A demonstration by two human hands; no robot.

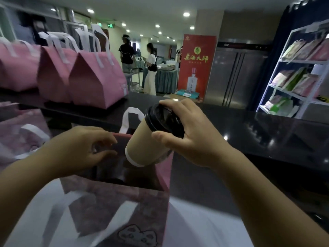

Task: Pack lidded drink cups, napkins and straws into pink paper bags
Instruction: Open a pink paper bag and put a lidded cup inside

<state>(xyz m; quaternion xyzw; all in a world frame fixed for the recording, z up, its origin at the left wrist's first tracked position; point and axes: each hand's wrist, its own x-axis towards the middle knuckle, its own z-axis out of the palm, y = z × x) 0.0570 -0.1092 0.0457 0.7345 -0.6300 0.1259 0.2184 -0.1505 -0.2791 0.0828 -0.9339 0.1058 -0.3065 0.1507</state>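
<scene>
An open pink paper bag with white handles stands right in front of me. My right hand grips a tan paper cup by its black lid. The cup is tilted, its base over the bag's mouth at the right side. My left hand reaches over the bag's left rim with fingers curled at the opening; whether it pinches the rim is unclear. Something dark lies deep inside the bag, too dim to name.
Three closed pink bags stand in a row on the raised dark counter at the back left. More pink bags lie at the left. A white shelf rack stands at the right. Two people stand far behind.
</scene>
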